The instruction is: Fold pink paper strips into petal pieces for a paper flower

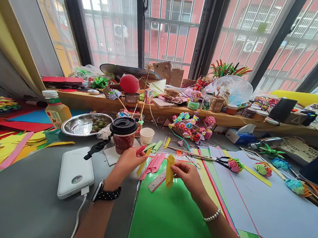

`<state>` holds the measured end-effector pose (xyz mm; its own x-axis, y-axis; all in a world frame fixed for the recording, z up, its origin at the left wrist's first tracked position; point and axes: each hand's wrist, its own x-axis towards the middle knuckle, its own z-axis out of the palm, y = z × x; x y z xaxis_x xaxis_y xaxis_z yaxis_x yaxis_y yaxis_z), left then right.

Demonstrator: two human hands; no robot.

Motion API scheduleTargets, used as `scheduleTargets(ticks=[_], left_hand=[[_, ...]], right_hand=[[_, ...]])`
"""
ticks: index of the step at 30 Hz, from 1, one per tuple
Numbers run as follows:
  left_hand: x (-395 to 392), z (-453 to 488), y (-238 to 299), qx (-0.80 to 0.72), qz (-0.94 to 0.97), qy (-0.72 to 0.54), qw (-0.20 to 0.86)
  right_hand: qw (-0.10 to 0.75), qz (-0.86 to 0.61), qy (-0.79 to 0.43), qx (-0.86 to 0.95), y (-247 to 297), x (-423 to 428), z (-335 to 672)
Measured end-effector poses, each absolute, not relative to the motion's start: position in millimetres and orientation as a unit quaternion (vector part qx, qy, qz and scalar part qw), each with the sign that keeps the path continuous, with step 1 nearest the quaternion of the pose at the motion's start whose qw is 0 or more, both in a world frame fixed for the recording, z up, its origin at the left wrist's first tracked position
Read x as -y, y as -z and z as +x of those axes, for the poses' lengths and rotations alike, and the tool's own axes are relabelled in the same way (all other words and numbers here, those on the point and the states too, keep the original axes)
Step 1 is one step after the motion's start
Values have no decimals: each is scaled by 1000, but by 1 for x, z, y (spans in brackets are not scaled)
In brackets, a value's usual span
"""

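Observation:
My left hand (127, 164), with a dark watch on the wrist, pinches a small red folded paper piece (141, 149) near a coffee cup (123, 134). My right hand (189, 176), with a pearl bracelet, holds a folded yellow paper strip (170, 170) upright over a green sheet (165, 213). Between my hands lie pink folded strips (153, 164) and a small pink ruler (157, 181).
A white power bank (75, 171) with its cable lies at the left. A steel bowl (76, 126), a juice bottle (55, 109), a small paper cup (147, 135), scissors (221, 160), paper flowers (188, 124) and stacked coloured sheets (225, 189) surround the work area.

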<state>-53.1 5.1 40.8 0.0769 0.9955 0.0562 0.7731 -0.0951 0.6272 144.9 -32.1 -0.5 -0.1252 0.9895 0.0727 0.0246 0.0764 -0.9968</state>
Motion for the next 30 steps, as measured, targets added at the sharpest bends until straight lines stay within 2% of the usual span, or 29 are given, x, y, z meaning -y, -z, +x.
scheduleTargets(ticks=[3,8,15,23,30], left_hand=[[0,-35,-42,-549,680,-335,352],[6,-9,-34,-479,615,-380,499],[6,-3,-27,-458,571,-379,566],[6,-4,-24,-350,492,-350,716],[10,5,-18,-311,490,-343,738]], right_hand=[[447,-399,-551,581,-6,37,141],[440,-359,-572,591,-11,44,137],[459,-327,-628,537,-8,42,139],[459,-285,-699,469,-9,43,143],[456,-275,-706,467,-8,41,147]])
